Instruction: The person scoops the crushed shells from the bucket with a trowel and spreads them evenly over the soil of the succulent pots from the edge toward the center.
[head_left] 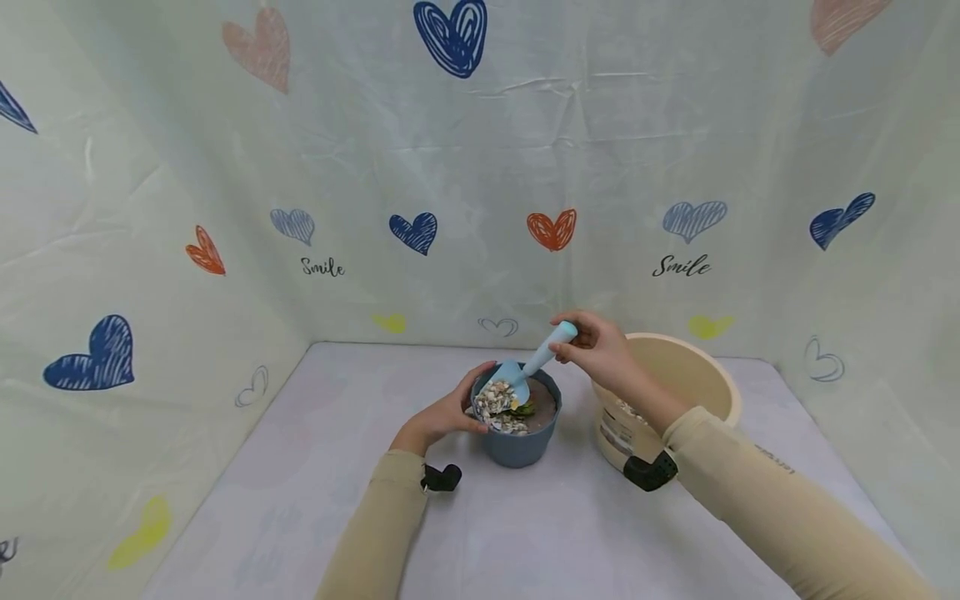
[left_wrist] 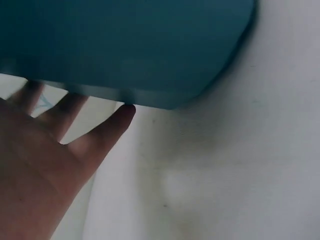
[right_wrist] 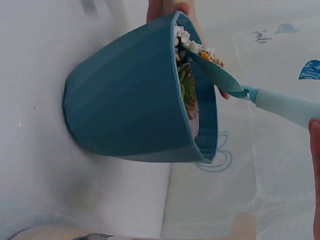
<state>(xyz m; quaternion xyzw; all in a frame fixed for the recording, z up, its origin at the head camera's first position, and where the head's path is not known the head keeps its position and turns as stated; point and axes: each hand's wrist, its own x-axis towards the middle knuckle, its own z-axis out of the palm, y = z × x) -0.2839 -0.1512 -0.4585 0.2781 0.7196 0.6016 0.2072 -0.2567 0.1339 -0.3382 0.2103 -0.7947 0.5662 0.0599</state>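
A blue-grey flower pot stands on the table, holding a green succulent, brown soil and pale pebbles along its left side. My left hand grips the pot's left side, thumb and fingers spread about its rim and wall. In the left wrist view its fingertips touch the pot wall. My right hand pinches the handle end of a light blue trowel. The trowel's blade tilts down inside the pot's rim, over the pebbles and beside the succulent.
To the right of the pot stands a large cream bucket with some pebbles inside; my right forearm passes over its front. The white-covered table meets a hanging sheet printed with hearts behind and at the sides.
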